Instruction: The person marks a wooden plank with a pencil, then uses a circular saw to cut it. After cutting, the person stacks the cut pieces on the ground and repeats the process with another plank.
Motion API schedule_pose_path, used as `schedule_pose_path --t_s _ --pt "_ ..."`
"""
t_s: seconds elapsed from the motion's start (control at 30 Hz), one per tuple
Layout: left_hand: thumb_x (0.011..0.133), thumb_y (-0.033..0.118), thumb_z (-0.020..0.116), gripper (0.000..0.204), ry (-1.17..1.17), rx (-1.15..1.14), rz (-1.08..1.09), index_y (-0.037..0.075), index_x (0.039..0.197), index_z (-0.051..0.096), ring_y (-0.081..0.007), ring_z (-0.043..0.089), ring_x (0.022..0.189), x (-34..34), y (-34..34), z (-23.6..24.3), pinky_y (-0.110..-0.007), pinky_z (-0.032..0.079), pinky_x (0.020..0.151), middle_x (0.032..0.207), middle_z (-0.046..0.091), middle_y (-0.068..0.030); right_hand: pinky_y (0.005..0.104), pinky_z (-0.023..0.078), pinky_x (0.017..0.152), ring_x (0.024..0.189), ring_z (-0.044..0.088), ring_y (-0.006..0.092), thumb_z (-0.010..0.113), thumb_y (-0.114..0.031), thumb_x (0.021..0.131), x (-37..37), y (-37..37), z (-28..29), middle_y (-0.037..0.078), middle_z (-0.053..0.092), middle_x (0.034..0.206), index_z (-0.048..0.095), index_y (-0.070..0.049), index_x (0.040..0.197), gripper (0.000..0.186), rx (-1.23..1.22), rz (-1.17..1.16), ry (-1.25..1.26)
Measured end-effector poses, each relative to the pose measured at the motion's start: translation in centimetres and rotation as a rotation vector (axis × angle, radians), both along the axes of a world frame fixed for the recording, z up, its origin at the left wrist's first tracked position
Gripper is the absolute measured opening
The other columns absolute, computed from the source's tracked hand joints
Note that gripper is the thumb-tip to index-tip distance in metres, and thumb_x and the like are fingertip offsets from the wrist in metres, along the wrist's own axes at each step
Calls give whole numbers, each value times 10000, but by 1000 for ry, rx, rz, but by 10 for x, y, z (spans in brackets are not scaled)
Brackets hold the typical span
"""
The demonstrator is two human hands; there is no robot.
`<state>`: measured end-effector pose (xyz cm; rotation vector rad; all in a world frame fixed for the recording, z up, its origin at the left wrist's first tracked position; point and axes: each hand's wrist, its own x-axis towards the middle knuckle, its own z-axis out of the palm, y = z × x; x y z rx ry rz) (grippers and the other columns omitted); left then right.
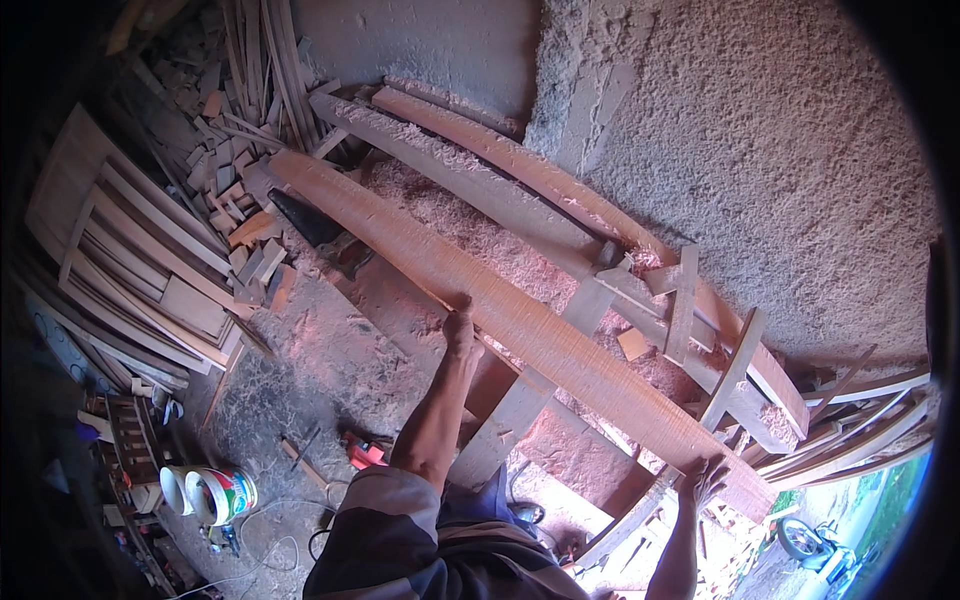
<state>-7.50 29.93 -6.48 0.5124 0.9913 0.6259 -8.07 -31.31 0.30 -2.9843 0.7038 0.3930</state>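
Note:
A long reddish-brown wooden plank (520, 315) runs slantwise from upper left to lower right in front of me. My left hand (461, 332) is closed on its near edge around the middle, thumb over the top face. Close to the plank's right end, my right hand (704, 481) rests against the near edge with its fingers stretched and spread on the wood. Beneath the plank are pale cross boards (505, 425) and heaps of pinkish shavings (585, 455).
Two long beams (465, 180) lie beyond the plank, beside a rough wall (740, 170). Wood offcuts (235, 180) are piled at left, near stacked wooden panels (150, 255). A red tool (365, 451) and white buckets (215, 495) stand on the floor. A motorcycle (808, 545) shows at lower right.

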Motion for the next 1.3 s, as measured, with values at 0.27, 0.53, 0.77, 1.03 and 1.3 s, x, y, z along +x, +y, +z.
schedule_pose_path --t_s 0.27,0.53,0.77,1.03,1.3 --pt "880 332 815 411 -1 -31 23 145 1179 606 -117 598 738 -39 30 -36 -266 473 509 966 644 -2 591 156 1225 1520 165 480 512 -352 1010 -22 2 8 222 213 1663 431 -209 1507 524 -163 459 28" --pt "951 496 695 555 153 95 -429 114 1333 567 -215 636 974 -88 80 -30 -337 534 782 1124 674 -73 670 146 1204 1539 156 469 410 -366 1065 -58 27 18 226 241 1651 282 -92 1592 608 25 179 -108" --pt "1048 532 492 685 445 468 -411 -26 1443 450 -275 627 1101 -95 61 45 -406 496 932 1308 599 -238 659 240 1172 1423 239 651 558 -378 994 -65 36 25 284 274 1621 319 -194 1587 665 89 61 -222" --pt "1054 247 528 448 175 1448 -1048 15 1428 443 -363 574 1181 -76 -163 127 -430 443 1045 1304 563 -238 457 478 1045 1256 564 370 597 -169 970 -149 -63 13 149 609 1372 632 -129 1340 374 313 -218 -681" --pt "922 208 709 474 -194 1895 -1443 36 1342 571 -405 569 1158 -48 -409 132 -485 493 969 1233 566 -200 482 459 1029 1301 542 299 559 -93 899 -169 -205 -13 83 599 1408 661 -153 1274 393 49 -72 -359"
